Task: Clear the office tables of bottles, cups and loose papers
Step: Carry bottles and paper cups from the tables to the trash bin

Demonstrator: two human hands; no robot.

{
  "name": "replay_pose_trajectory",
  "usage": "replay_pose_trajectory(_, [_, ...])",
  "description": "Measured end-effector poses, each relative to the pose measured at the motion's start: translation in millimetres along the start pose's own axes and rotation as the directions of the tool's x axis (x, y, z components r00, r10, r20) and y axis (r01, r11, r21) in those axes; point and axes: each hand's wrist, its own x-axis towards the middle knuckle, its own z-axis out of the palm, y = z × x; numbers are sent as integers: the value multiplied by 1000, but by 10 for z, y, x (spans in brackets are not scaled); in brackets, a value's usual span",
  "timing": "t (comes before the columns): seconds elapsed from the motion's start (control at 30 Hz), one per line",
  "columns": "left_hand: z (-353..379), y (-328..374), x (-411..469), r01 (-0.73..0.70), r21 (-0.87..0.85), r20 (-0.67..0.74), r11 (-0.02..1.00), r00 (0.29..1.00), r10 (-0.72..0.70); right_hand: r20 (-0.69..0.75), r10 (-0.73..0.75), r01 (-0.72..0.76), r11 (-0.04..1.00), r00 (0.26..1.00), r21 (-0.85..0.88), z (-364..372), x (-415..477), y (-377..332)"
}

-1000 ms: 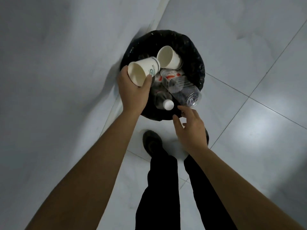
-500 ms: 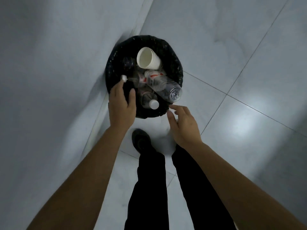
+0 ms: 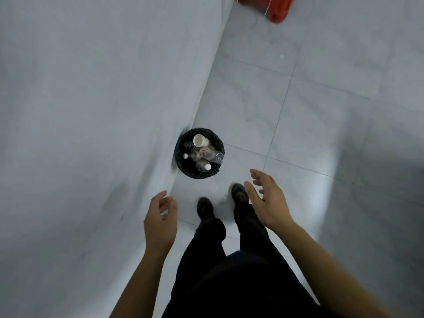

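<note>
Black-bagged waste bin [image 3: 192, 174] mid-frame, against wall [image 3: 91, 111] base. Inside: white paper cup [image 3: 200, 140] on top, clear plastic bottles [image 3: 207, 154] beneath, one red-labelled. Left hand [image 3: 160, 223] and right hand [image 3: 270, 205] below bin in frame, both empty, fingers loosely spread, touching nothing. Dark shoes [image 3: 205, 207] between hands. Red object [image 3: 277, 10] at upper right edge.

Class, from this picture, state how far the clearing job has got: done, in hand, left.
Done: a paper cup and several bottles lie in the black bin. In hand: nothing; left hand and right hand are open, empty. Left: no table is in view, so cannot tell.
</note>
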Motion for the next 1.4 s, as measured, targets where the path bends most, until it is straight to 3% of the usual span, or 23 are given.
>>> replay_pose_trajectory(0.13, [-465, 347, -634, -216, -53, -13, 975, 976, 216, -151, -48, 68, 989, 987, 133, -272, -794, -452])
replay_pose_trajectory(0.23, [-678, 418, -907, -430, -56, 62, 901, 899, 433, -301, -74, 140, 969, 951, 205, -285, -1325, -565])
replay_pose_trajectory(0.33, [-783, 443, -992, -522, -121, 192, 844, 822, 536, -486, -8, 148, 957, 874, 251, -193, -1881, -501])
replay_pose_trajectory(0.5, [-632, 449, -1142, -584, -177, 408, 793, 689, 599, -716, 283, 76, 902, 638, 425, -17, -3039, -241])
replay_pose_trajectory(0.63, [-292, 534, -1581, -646, -247, 555, 722, 517, 652, -808, 478, 35, 854, 345, 520, 148, -4044, 28])
replay_pose_trajectory(0.83, [345, 186, -2980, -768, -383, 737, 513, 81, 671, -744, 664, 111, 747, -76, 655, 699, -5481, 668])
replay_pose_trajectory(0.93, [618, -303, -3852, -781, -436, 796, 448, -102, 597, -652, 725, 159, 687, -223, 709, 1041, -6244, 1087])
replay_pose_trajectory(1.17, [1094, -1785, -5826, -781, -526, 845, 336, -434, 314, -412, 791, 260, 559, -453, 787, 1809, -7992, 2043])
replay_pose_trajectory(1.3, [1294, -2216, -6768, -776, -561, 828, 290, -528, 187, -297, 804, 322, 502, -514, 803, 1893, -8763, 2478])
replay_pose_trajectory(1.4, [1578, -2497, -7416, -763, -588, 807, 267, -575, 135, -304, 799, 311, 507, -519, 804, 1752, -9215, 2957])
